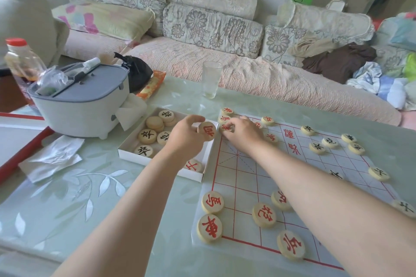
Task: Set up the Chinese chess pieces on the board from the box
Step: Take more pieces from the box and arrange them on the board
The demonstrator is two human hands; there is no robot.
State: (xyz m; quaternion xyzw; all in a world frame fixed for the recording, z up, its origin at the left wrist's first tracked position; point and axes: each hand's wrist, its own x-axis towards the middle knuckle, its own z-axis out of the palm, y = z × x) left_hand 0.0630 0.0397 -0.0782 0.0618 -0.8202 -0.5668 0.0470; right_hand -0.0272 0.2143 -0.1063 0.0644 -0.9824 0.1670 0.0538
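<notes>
— Nearest piece? — A red-marked piece (290,244), near the right forearm.
— The hands? — Left hand (184,136) pinches a red piece (207,131) over the box (126,152); right hand (244,134) fingers close on another piece (225,128) on the board (247,175).

Pale wooden pieces (212,202) lettered red at lower centre and black at right on a white board (247,177) gridded in red, beside a white box (126,153), on a pale green desk (67,186) with white leaf patterning, behind it a floral grey-and-cream sofa (211,29).
</notes>
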